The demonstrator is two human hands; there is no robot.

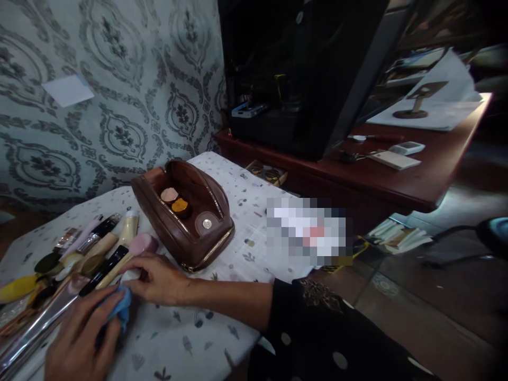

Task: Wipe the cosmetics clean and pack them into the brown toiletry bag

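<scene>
At the lower left, my left hand (pixel 85 333) has its fingers closed round a crumpled blue cloth (pixel 124 311). My right hand (pixel 161 278) pinches a small white rounded piece (pixel 130 275), perhaps a cap, right against the cloth; the rest of it is hidden. Just beyond the right hand stands a brown cosmetic bag (pixel 216 241), unzipped wide. Inside the bag lie a pink round item (pixel 169 194) and a golden-yellow one (pixel 180 206). Left of the hands is a pile of makeup items, among them a pink-capped item (pixel 143 244), a black tube (pixel 106 269) and a cream-coloured bottle (pixel 129 226).
A white patterned cloth (pixel 242 222) covers the table. Behind it is a dark red wooden desk (pixel 420 185) with a large black screen (pixel 293 79). A small open drawer (pixel 270 173) juts out near the table's far edge. A pixelated patch hides something at right.
</scene>
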